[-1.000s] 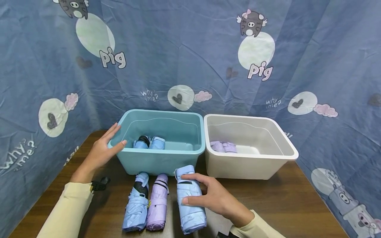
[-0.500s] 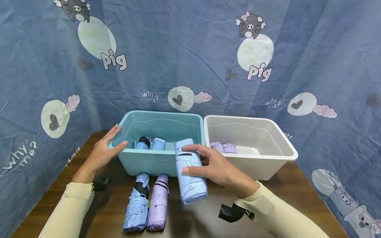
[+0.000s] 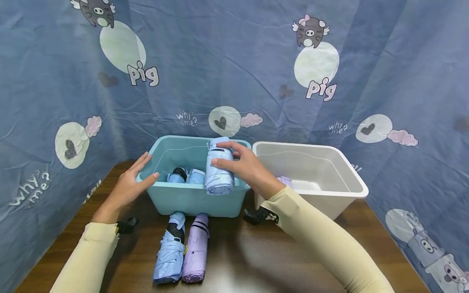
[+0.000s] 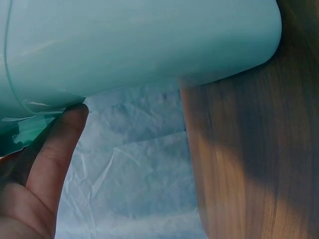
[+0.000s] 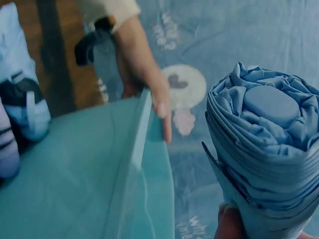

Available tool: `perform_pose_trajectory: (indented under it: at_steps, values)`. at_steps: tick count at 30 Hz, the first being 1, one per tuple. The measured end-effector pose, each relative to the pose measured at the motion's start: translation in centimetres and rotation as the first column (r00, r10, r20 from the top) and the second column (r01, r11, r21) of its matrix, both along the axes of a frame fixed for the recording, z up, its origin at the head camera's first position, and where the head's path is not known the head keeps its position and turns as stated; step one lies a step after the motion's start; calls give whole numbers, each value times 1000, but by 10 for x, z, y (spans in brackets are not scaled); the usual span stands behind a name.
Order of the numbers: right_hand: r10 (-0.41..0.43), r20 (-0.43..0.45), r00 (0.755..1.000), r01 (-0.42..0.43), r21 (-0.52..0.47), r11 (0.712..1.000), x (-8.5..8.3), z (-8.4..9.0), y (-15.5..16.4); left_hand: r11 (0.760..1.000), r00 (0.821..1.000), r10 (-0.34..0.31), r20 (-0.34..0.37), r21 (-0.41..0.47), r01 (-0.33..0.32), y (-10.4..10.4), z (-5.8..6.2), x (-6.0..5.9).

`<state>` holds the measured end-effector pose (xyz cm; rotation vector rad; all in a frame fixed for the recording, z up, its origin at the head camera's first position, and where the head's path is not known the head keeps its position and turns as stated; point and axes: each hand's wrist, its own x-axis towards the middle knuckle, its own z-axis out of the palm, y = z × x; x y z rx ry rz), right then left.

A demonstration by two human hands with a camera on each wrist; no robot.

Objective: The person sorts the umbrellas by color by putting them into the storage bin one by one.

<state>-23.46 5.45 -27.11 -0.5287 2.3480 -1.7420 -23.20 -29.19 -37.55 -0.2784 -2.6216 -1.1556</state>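
- The folded light-blue umbrella [image 3: 219,171], bunched and pleated at its end, is held over the teal bin [image 3: 183,199], right hand [image 3: 246,167] wrapped around it.
- Left hand [image 3: 128,185] rests flat-fingered on the bin's left rim.
- Its strap is hidden.

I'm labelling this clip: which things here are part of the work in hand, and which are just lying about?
In use:
right hand gripping blue umbrella
teal bin, left hand on its rim

Lying about:
white bin
blue and purple umbrellas on table
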Motion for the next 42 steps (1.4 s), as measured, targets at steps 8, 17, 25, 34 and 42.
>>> perform_pose_trajectory:
  at_steps: [8, 17, 25, 34, 42]
  values:
    - [-28, 41, 999, 30, -65, 997, -32, 1, -21, 1000, 1000, 11, -7, -5, -11, 1, 0, -3]
    - [-41, 96, 994, 45, -33, 998, -60, -15, -38, 1000, 1000, 21, -6, -1, -21, 0, -2, -1]
    - [-87, 132, 987, 83, 35, 996, -75, -28, -50, 1000, 1000, 17, 3, -4, -17, -1, 0, -1]
    - [-114, 170, 979, 108, 45, 993, -82, -55, -55, 1000, 1000, 18, 10, 7, -19, 0, -4, -3]
    - [-140, 169, 976, 118, 133, 984, -83, -68, -54, 1000, 1000, 9, 1, 4, -9, 0, 0, 0]
